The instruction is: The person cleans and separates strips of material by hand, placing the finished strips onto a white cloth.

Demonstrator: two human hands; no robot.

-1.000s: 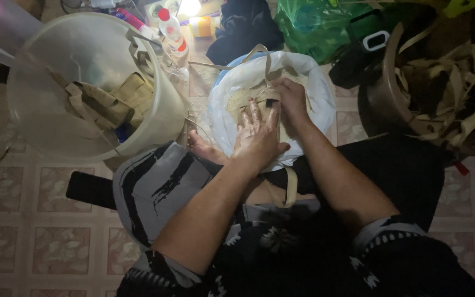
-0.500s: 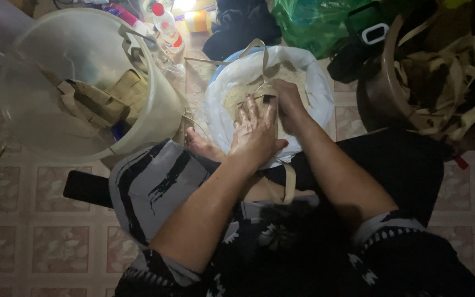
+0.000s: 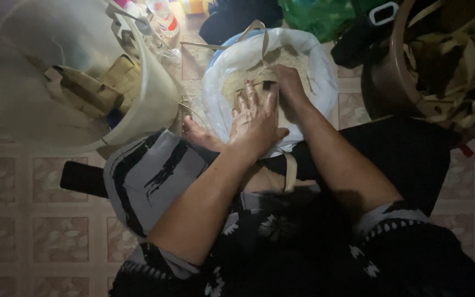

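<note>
My left hand (image 3: pixel 257 118) lies palm down with its fingers spread, pressed on a pale woven leaf pouch (image 3: pixel 279 113) over a white bag (image 3: pixel 325 71) of rice (image 3: pixel 236 81). My right hand (image 3: pixel 290 88) is curled around the far side of the same pouch, touching the left hand. Most of the pouch is hidden between the two hands. A long leaf strip (image 3: pixel 260 34) loops up from the hands over the bag's far rim. Another strip (image 3: pixel 291 171) hangs down onto my lap.
A white bucket (image 3: pixel 149 104) holding woven leaf pouches (image 3: pixel 92 91) stands at the left on the tiled floor. A brown pot (image 3: pixel 380 82) full of leaf strips (image 3: pixel 452 60) is at the right. Bottles (image 3: pixel 163 16) and a green bag (image 3: pixel 314 14) lie behind. My bare foot (image 3: pixel 199 135) rests beside the rice bag.
Both hands stay over the rice bag on the pouch. The left hand's fingers have shifted slightly. The view has drifted a little.
</note>
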